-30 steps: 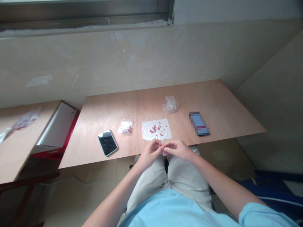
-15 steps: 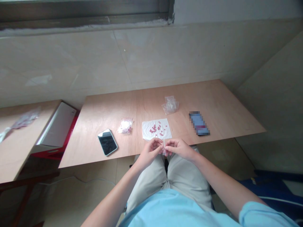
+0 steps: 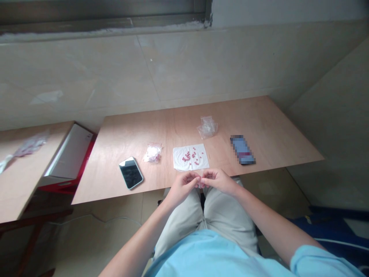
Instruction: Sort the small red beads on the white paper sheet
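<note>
Close together at the table's front edge, my left hand [image 3: 184,186] and my right hand [image 3: 219,181] pinch a small clear plastic bag [image 3: 200,185] between thumbs and fingers. Most of that bag is hidden by the fingertips. Just beyond them a white tissue [image 3: 178,154] lies flat on the table, with several small red beads [image 3: 187,156] scattered over it. Left of the tissue is a pile of clear zip bags [image 3: 152,153] with some red beads showing in it. Farther back lie more clear plastic bags [image 3: 208,127].
On the wooden table [image 3: 129,130], a phone [image 3: 131,174] lies at the left and another phone [image 3: 242,150], its screen lit, at the right. A second table [image 3: 17,184] with plastic packets [image 3: 31,144] stands at far left. A tiled wall [image 3: 115,73] rises behind.
My fingertips have drawn closer together around the small bag, and less of it shows. The beads, tissue, other bags and phones have stayed in place.
</note>
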Demonstrator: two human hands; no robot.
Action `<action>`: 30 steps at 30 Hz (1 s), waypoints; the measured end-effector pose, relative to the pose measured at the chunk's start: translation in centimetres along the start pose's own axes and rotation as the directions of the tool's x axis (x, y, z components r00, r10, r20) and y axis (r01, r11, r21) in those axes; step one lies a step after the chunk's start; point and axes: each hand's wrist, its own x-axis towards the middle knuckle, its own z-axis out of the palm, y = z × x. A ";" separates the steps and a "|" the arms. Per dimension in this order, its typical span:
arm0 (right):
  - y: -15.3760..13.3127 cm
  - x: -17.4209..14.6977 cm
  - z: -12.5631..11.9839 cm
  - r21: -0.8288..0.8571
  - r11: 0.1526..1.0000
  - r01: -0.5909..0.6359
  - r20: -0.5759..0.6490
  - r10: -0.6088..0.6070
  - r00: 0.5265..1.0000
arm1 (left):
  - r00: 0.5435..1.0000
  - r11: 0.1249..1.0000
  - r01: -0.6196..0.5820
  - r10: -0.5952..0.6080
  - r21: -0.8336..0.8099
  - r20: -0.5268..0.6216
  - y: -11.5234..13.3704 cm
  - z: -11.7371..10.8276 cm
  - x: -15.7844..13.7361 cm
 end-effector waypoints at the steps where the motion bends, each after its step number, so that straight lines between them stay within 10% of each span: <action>1: 0.1 -0.1 0.1 -0.022 1.000 0.007 -0.016 -0.007 1.000 | 1.000 1.000 0.003 -0.003 0.011 -0.005 0.0 0.1 0.0; 14: 0.4 -0.3 0.8 -0.059 0.998 -0.012 -0.002 0.012 1.000 | 0.993 0.927 0.007 0.039 0.376 -0.114 0.3 0.3 -0.7; 30: -0.3 -0.7 0.8 -0.376 0.925 0.045 -0.055 -0.070 0.996 | 0.999 0.919 0.027 -0.011 0.394 -0.044 0.3 0.7 -0.7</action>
